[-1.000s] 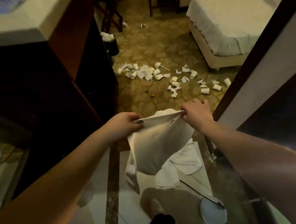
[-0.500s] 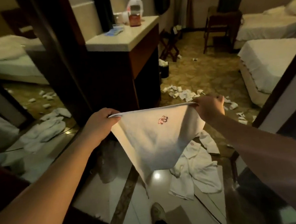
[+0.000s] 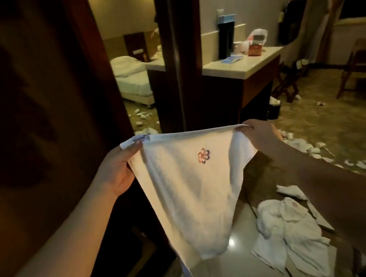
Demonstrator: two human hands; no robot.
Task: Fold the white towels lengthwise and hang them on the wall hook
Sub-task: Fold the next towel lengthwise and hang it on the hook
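White towel point(image 3: 188, 182) hangs in front of the dark door frame point(image 3: 178, 56), top hem stretched level btwn both hands, small flower logo point(image 3: 204, 155) facing the wearer, right of the towel's centre. Left hand point(image 3: 118, 169) pinches the left top corner, thumb on the near face next to the sewn label point(image 3: 133, 141); right hand point(image 3: 260, 135) pinches the right top corner, fingers curled over the hem. Lower part droops to a narrow tail, edges curling inward, so cloth isn't flat yet

Judging by this, step in hand = squaring it up before the lengthwise fold. To do it well: keep the hem taut & level, give a light shake so the tail drops straight, then bring one corner across to the other so the long edges match; check the side edges line up w/ each other before re-pinching both corners in one hand. Keep the logo outward if it should show

More towels point(image 3: 291, 224) lie crumpled on the floor right of and below the held one. Hook not visible from here, can't tell where it is
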